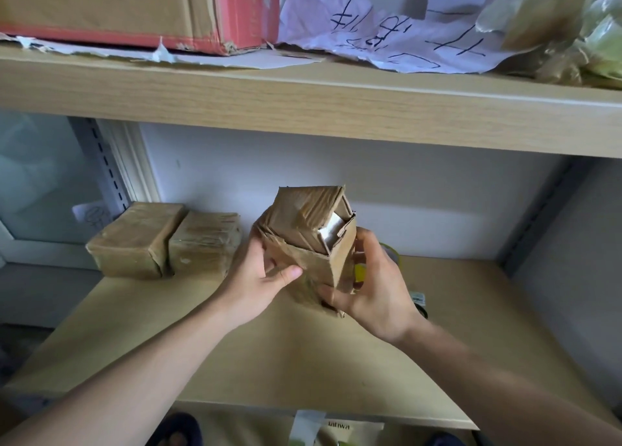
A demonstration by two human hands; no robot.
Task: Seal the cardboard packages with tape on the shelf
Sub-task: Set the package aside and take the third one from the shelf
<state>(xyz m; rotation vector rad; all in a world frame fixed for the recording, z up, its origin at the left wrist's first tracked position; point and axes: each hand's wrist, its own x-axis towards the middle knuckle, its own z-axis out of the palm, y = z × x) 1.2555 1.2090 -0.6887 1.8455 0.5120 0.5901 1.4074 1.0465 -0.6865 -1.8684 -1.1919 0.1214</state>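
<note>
A small cardboard package [303, 240], wrapped in brown tape, stands on end above the wooden shelf [235, 354]. Its top flap is lifted and something white shows inside. My left hand [259, 277] grips its left side, thumb across the front. My right hand [373, 284] grips the right side and lower corner. A yellow roll of tape [394, 255] lies behind my right hand, mostly hidden. Two taped packages [134, 240] [205, 240] sit side by side at the shelf's back left.
An upper shelf board [303, 105] runs overhead, holding a red-edged cardboard box [134, 4], crumpled white paper with handwriting [387, 31] and plastic wrap [555, 25]. A white wall stands behind. A small dark item with a label [420, 302] lies by my right wrist.
</note>
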